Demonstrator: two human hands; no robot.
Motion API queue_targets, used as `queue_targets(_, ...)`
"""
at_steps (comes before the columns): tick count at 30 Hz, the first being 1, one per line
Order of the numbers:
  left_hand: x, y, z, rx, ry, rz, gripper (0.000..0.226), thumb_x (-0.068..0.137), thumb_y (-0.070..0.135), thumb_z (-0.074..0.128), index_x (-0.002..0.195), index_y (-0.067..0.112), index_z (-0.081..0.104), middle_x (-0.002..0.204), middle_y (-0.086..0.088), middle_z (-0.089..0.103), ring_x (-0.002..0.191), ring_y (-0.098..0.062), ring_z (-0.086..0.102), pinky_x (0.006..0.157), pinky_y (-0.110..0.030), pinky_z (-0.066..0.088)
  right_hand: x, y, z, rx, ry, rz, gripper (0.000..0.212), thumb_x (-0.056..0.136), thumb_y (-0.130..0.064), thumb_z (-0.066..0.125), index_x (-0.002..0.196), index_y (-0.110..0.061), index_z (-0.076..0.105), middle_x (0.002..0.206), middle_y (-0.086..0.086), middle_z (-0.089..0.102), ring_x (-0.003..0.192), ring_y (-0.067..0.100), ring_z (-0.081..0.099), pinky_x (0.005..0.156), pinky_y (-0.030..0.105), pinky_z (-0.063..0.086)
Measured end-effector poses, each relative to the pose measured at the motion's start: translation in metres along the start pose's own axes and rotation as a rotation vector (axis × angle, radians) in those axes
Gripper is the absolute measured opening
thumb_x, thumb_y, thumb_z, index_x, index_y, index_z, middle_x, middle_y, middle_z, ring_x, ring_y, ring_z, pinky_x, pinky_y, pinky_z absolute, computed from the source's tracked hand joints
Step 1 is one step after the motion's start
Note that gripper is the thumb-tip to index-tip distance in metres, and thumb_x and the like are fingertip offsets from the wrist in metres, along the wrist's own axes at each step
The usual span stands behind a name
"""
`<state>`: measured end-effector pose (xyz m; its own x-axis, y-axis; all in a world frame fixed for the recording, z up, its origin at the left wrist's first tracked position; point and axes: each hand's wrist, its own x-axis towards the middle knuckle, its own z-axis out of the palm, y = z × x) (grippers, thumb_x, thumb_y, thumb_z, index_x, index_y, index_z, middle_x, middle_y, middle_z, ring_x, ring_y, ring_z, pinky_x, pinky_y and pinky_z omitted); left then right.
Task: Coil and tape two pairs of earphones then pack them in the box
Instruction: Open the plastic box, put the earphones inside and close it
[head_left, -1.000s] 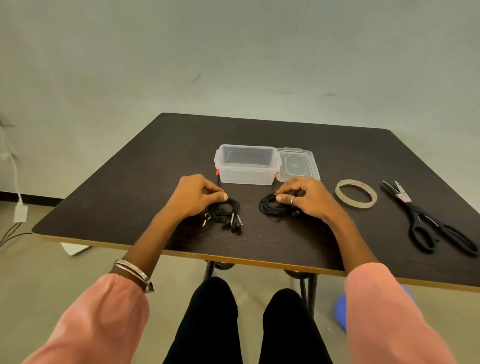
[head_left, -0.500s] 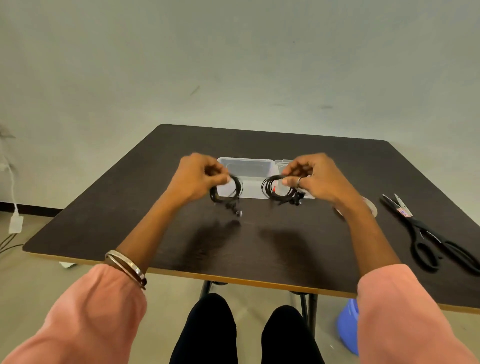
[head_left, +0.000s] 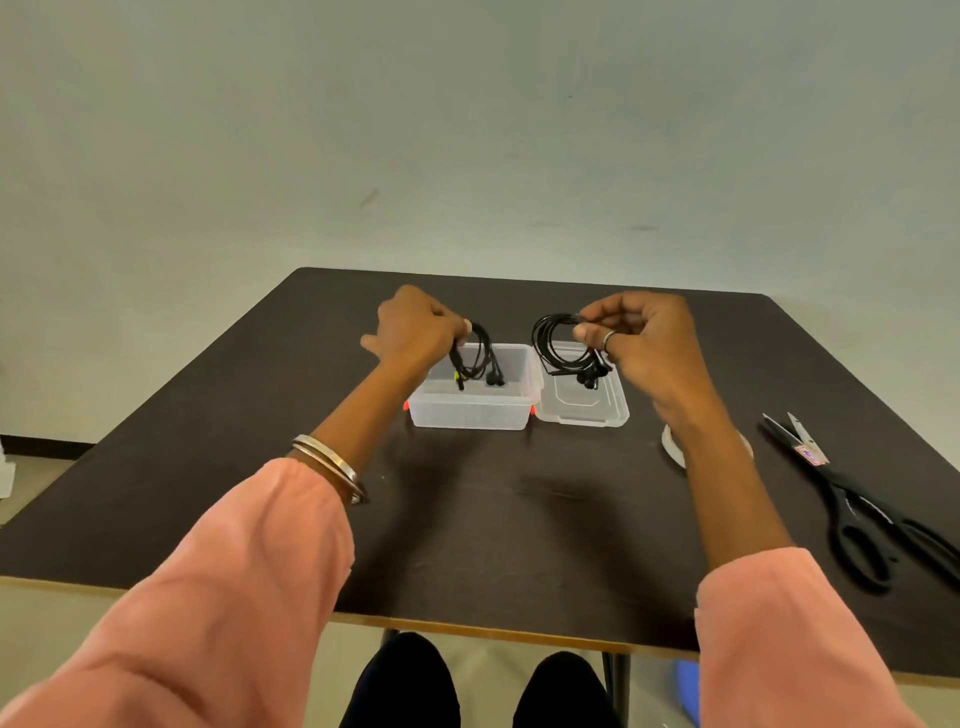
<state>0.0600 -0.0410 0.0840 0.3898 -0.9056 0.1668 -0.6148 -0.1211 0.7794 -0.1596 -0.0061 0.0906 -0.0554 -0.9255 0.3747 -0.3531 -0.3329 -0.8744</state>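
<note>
Two black coiled pairs of earphones hang in the air over the far middle of the table. My left hand pinches the left coil, which dangles into the open clear plastic box. My right hand pinches the right coil at its top; that coil hangs above the clear lid, which lies flat just right of the box. The earbuds and plugs droop from the bottom of each coil.
A roll of clear tape lies on the dark table, mostly hidden behind my right forearm. Black scissors lie near the right edge. A blue object sits on the floor under the table's front edge.
Both hands lifted the coils off the table and carried them away from me. The left coil now hangs in the box and the right one over the lid.
</note>
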Motion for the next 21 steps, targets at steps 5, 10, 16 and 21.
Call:
queue_targets(5, 0.002, -0.028, 0.018, 0.34, 0.019, 0.088, 0.017, 0.082, 0.025, 0.069, 0.074, 0.011, 0.071, 0.083, -0.006, 0.07, 0.107, -0.029, 0.056, 0.104, -0.057, 0.02, -0.002, 0.009, 0.008, -0.044, -0.009, 0.009, 0.013, 0.076, -0.007, 0.079, 0.084, -0.015, 0.072, 0.078, 0.005, 0.072, 0.065, 0.008, 0.062, 0.058, 0.015, 0.047)
queue_targets(10, 0.003, -0.034, 0.02, 0.69, 0.072, 0.238, 0.024, 0.085, 0.023, 0.066, 0.068, 0.017, 0.051, 0.118, -0.019, 0.06, 0.136, -0.042, 0.027, 0.106, -0.063, 0.017, -0.001, 0.01, 0.018, -0.065, -0.009, -0.002, 0.013, 0.076, -0.007, 0.078, 0.084, -0.015, 0.072, 0.078, 0.004, 0.072, 0.065, 0.007, 0.062, 0.061, 0.014, 0.049)
queue_targets(16, 0.01, -0.037, 0.018, 0.75, -0.004, 0.158, 0.019, 0.078, 0.013, 0.074, 0.095, 0.011, 0.065, 0.139, -0.024, 0.04, 0.14, -0.047, 0.015, 0.106, -0.067, 0.015, 0.002, 0.007, 0.024, -0.08, 0.012, -0.007, 0.012, 0.077, -0.009, 0.078, 0.084, -0.018, 0.072, 0.075, -0.002, 0.071, 0.061, 0.001, 0.061, 0.058, 0.01, 0.047)
queue_targets(21, 0.016, -0.039, 0.018, 0.597, -0.125, 0.026, 0.034, 0.08, 0.017, 0.073, 0.112, 0.013, 0.062, 0.145, -0.021, 0.036, 0.142, -0.046, 0.012, 0.108, -0.067, 0.014, 0.007, 0.004, 0.031, -0.104, 0.025, -0.005, 0.012, 0.077, -0.01, 0.078, 0.081, -0.019, 0.071, 0.069, -0.007, 0.068, 0.055, -0.005, 0.059, 0.054, 0.009, 0.045)
